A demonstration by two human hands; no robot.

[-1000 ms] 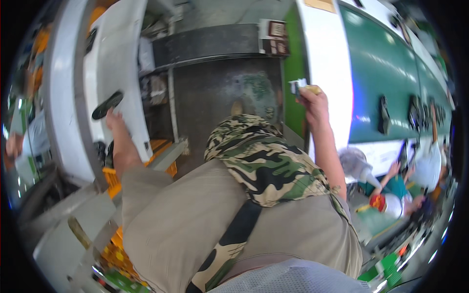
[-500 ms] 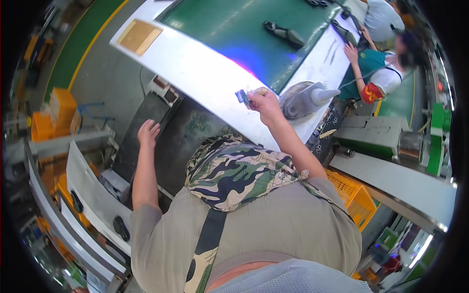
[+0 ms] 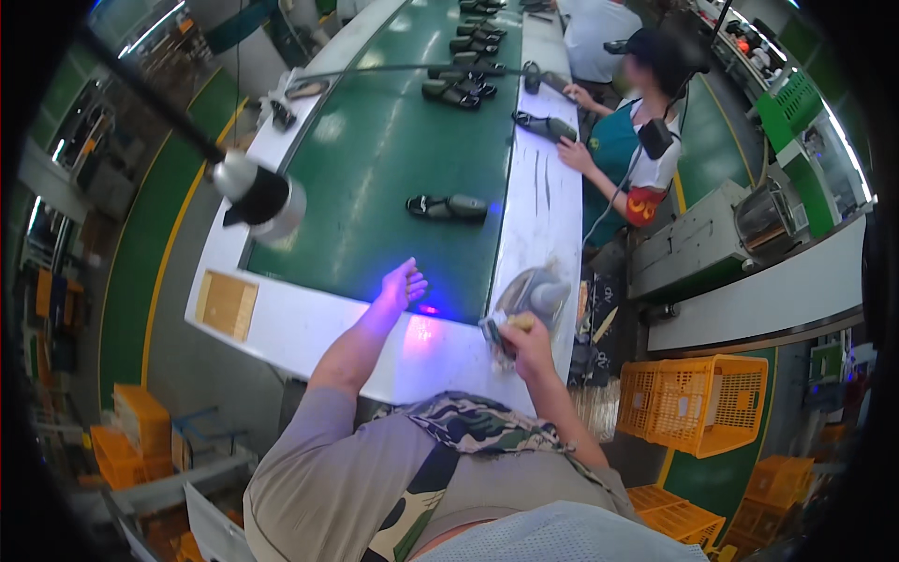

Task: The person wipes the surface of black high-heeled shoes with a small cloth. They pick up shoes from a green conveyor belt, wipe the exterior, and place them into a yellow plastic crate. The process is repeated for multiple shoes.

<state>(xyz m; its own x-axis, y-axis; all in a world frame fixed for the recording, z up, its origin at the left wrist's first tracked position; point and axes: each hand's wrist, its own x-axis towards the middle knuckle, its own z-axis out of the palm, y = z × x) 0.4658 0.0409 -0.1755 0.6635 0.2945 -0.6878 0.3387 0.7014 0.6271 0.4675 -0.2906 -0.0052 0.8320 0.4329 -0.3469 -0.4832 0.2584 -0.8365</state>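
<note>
Head view: left hand (image 3: 403, 284) open over green conveyor belt (image 3: 375, 187); right hand (image 3: 521, 339) grips a small tool (image 3: 496, 328), best held steady.

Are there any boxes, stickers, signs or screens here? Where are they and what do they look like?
Tan square panel: flat on the white table rim, to the left of the left hand; too blurred to tell if it is a label.
Orange crate: on the floor at the right, boxy, with mesh walls.
Orange crates: at the lower left, stacked.
Screens: none visible.
</note>
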